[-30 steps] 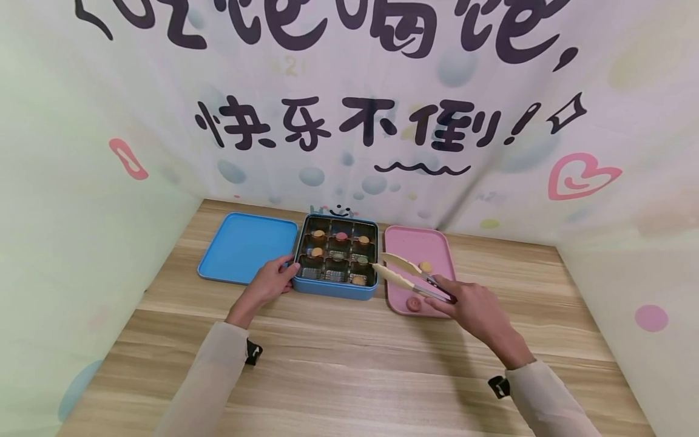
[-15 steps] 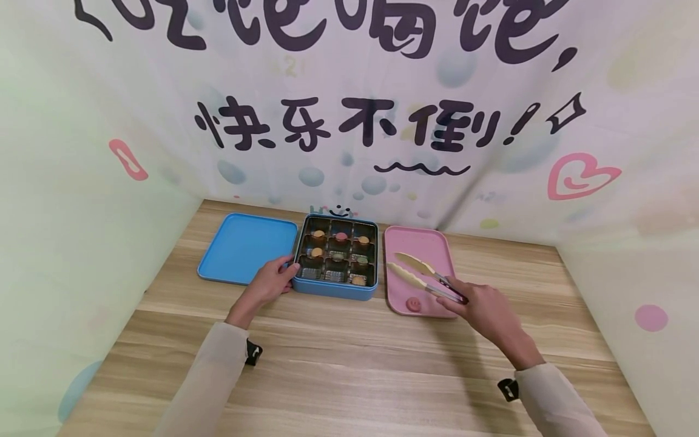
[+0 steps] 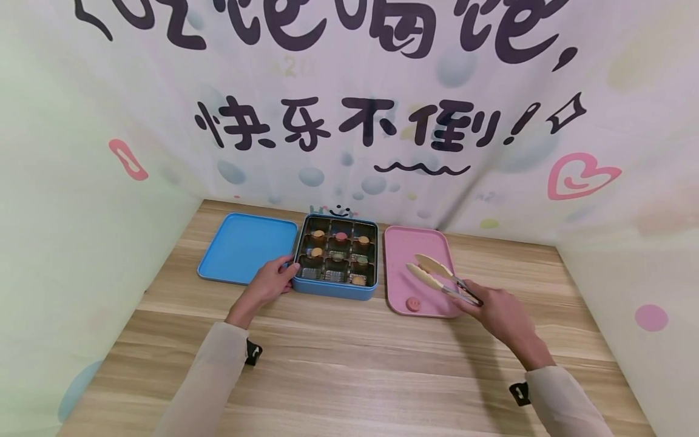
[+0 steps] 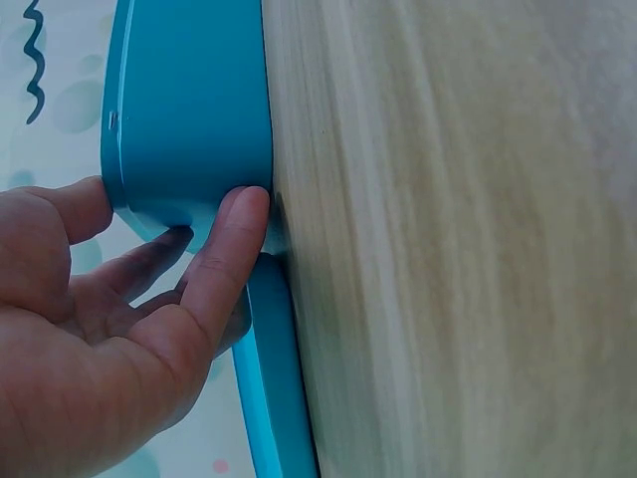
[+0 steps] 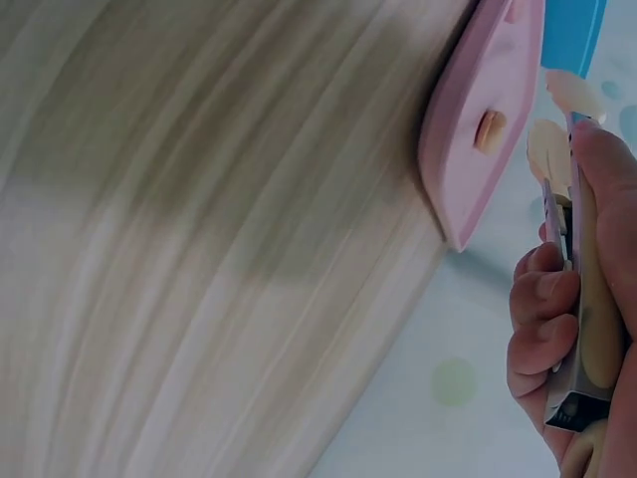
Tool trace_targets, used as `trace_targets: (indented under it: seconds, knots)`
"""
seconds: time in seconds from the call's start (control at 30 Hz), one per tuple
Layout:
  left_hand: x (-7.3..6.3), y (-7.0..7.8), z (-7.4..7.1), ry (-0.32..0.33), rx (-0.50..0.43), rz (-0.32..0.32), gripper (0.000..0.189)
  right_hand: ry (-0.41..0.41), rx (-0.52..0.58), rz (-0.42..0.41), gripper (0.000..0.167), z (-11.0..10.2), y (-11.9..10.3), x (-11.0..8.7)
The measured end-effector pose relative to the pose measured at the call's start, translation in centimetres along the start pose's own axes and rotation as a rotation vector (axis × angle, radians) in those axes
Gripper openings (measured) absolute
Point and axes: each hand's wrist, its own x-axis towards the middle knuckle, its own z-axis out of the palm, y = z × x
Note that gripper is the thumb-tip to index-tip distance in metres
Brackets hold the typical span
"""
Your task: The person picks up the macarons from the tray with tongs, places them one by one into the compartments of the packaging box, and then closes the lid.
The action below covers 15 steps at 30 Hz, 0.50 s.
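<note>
My left hand [image 3: 270,282] holds the near left corner of a blue box [image 3: 334,291], thumb at its rim and fingertips against the side. Inside, a clear tray [image 3: 334,274] with compartments bears several small round cookies, orange, red, green and tan. My right hand [image 3: 499,315] grips a pair of tongs [image 3: 431,281] with pale tips, which stand apart over the pink tray [image 3: 397,243] with nothing between them. A pink cookie [image 3: 413,304] lies near the tray's front edge. A yellowish cookie [image 5: 490,131] on the tray shows in the right wrist view; the tongs hide it in the head view.
A flat blue lid [image 3: 246,246] lies left of the box. Box, lid and pink tray stand in a row at the back of the wooden table [image 3: 349,364], close to a printed cloth wall [image 3: 306,182].
My right hand and the tongs have drawn back to the right, from beside the box's right edge to over the pink tray. The left hand and box have stayed put.
</note>
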Motion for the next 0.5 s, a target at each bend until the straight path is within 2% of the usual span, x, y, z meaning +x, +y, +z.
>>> trace_targets:
  seconds: [0.5]
  knots:
    - [-0.1, 0.2, 0.1, -0.001, 0.014, -0.009, 0.058, -0.04, -0.031, 0.054, 0.061, 0.2, 2.4, -0.9]
